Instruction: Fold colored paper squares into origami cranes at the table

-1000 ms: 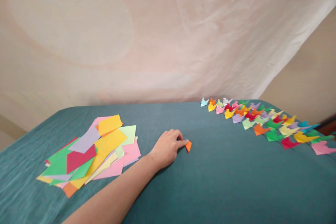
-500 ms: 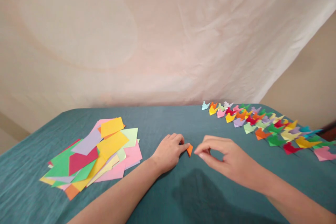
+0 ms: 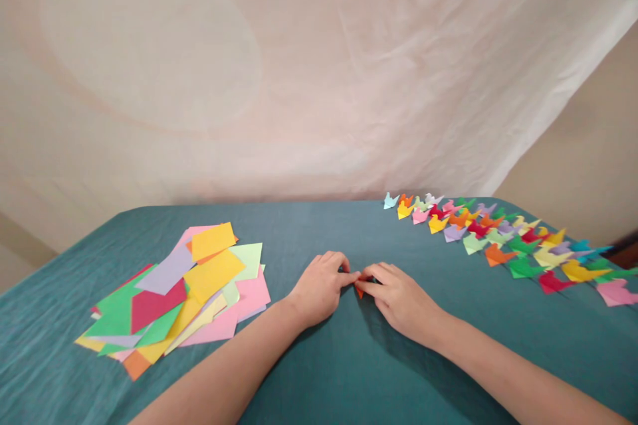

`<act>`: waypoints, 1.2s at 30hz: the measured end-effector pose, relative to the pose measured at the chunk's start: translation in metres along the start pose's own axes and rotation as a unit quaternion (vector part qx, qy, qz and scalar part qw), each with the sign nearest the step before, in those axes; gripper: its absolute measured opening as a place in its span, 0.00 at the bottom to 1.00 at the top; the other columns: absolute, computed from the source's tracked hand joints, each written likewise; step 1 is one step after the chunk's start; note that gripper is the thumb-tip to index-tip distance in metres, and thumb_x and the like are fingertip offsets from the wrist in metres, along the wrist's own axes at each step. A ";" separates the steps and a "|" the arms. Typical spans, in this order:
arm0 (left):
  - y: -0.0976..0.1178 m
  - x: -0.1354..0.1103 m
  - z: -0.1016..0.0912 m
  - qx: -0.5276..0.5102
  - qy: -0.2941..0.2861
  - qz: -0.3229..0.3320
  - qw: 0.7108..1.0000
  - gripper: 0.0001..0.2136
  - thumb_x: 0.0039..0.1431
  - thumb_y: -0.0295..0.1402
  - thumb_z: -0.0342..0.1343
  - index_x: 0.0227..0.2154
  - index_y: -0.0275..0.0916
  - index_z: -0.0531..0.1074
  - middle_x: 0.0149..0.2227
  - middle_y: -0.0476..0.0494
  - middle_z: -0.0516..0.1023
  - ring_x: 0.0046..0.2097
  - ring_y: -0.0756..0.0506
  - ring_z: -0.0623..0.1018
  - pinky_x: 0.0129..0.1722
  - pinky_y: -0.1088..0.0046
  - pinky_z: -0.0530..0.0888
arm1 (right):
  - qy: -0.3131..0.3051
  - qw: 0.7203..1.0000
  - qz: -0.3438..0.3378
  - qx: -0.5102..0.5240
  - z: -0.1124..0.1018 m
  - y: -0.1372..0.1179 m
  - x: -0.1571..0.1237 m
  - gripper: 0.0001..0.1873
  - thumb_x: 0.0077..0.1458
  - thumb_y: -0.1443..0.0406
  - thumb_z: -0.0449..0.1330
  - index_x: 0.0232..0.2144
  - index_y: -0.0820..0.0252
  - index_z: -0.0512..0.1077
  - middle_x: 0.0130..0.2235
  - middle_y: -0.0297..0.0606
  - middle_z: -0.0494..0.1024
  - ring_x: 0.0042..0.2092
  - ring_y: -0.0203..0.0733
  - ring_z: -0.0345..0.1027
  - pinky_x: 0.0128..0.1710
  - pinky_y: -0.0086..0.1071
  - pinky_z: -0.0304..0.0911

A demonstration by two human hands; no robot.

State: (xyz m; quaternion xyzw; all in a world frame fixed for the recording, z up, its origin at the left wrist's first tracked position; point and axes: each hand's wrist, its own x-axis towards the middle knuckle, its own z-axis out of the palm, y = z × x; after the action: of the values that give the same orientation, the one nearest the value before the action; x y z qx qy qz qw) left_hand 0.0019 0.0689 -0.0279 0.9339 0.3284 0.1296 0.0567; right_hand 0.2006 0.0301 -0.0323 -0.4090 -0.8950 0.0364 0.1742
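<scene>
Squarely between the left hand [image 3: 319,289] and right hand [image 3: 406,300], both touching it, the orange paper [image 3: 359,293] lay on the desk [image 3: 309,232], visible tip pointing nearward; whether either pinched it, I couldn't tell.

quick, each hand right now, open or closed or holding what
Left hand: partly curled, touching the orange paper; grip unclear.
Right hand: bent over that paper; pinching or not cannot be told.

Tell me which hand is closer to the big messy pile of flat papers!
Left. The left hand is to the right of the pile of flat papers, apart from it; the right hand is farther right, at the small orange folded paper.
</scene>
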 end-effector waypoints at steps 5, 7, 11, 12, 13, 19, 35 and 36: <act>0.003 0.001 -0.003 0.015 -0.007 -0.007 1.000 0.16 0.57 0.23 0.48 0.45 0.45 0.71 0.42 0.44 0.68 0.45 0.45 0.67 0.43 0.68 0.65 | -0.043 0.998 -0.023 -0.050 -0.003 0.001 0.000 0.15 0.58 0.73 0.51 0.46 0.59 0.71 0.41 0.42 0.71 0.43 0.44 0.62 0.42 0.37 0.58; 0.005 0.001 -0.005 0.026 -0.011 -0.008 1.000 0.16 0.57 0.23 0.49 0.45 0.46 0.71 0.42 0.44 0.68 0.45 0.44 0.67 0.43 0.68 0.64 | -0.060 0.996 -0.027 -0.064 -0.007 -0.001 0.000 0.15 0.57 0.73 0.52 0.45 0.60 0.71 0.41 0.42 0.70 0.42 0.44 0.62 0.41 0.37 0.58; 0.009 0.001 -0.008 0.050 -0.022 -0.011 0.998 0.16 0.58 0.24 0.49 0.46 0.46 0.70 0.42 0.45 0.67 0.44 0.45 0.67 0.42 0.68 0.65 | -0.087 0.994 -0.018 -0.070 -0.014 -0.007 0.001 0.16 0.55 0.75 0.52 0.44 0.60 0.71 0.40 0.42 0.70 0.41 0.44 0.62 0.41 0.37 0.57; 0.009 0.001 -0.009 0.055 -0.025 -0.011 0.998 0.16 0.58 0.24 0.49 0.46 0.47 0.70 0.43 0.45 0.67 0.44 0.45 0.67 0.42 0.68 0.65 | -0.095 0.993 -0.016 -0.069 -0.015 -0.008 0.001 0.17 0.54 0.75 0.51 0.44 0.59 0.71 0.40 0.42 0.70 0.41 0.44 0.62 0.42 0.37 0.58; 0.009 0.001 -0.009 0.061 -0.029 -0.011 0.998 0.16 0.58 0.25 0.49 0.46 0.47 0.70 0.43 0.45 0.67 0.43 0.45 0.67 0.42 0.68 0.65 | -0.102 0.992 -0.014 -0.069 -0.017 -0.009 0.001 0.18 0.53 0.75 0.51 0.44 0.59 0.71 0.41 0.42 0.70 0.41 0.44 0.62 0.42 0.37 0.58; 0.012 0.000 -0.010 0.089 -0.033 -0.013 0.995 0.15 0.58 0.26 0.49 0.47 0.48 0.68 0.43 0.45 0.67 0.44 0.44 0.67 0.43 0.67 0.65 | -0.138 0.987 0.004 -0.077 -0.024 -0.014 -0.002 0.26 0.48 0.77 0.50 0.49 0.58 0.68 0.45 0.45 0.69 0.45 0.47 0.63 0.43 0.40 0.59; 0.041 -0.003 -0.010 0.175 -0.085 -0.017 0.981 0.15 0.58 0.25 0.46 0.48 0.31 0.65 0.40 0.39 0.68 0.42 0.41 0.69 0.37 0.64 0.68 | -0.129 0.991 -0.002 0.021 -0.025 -0.008 -0.011 0.27 0.51 0.76 0.51 0.51 0.51 0.68 0.54 0.43 0.67 0.53 0.45 0.60 0.52 0.40 0.56; 0.042 -0.004 -0.011 0.176 -0.087 -0.020 0.980 0.15 0.58 0.25 0.46 0.48 0.31 0.65 0.40 0.39 0.68 0.42 0.41 0.69 0.37 0.64 0.69 | -0.123 0.992 -0.004 0.022 -0.025 -0.008 -0.011 0.27 0.51 0.76 0.51 0.51 0.51 0.68 0.53 0.42 0.68 0.53 0.45 0.60 0.52 0.41 0.56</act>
State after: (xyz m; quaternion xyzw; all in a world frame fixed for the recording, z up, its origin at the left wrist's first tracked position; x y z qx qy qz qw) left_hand 0.0215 0.0339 -0.0098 0.9303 0.3582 -0.0135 -0.0774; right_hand 0.2100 0.0147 -0.0106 -0.3938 -0.9102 0.1058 0.0719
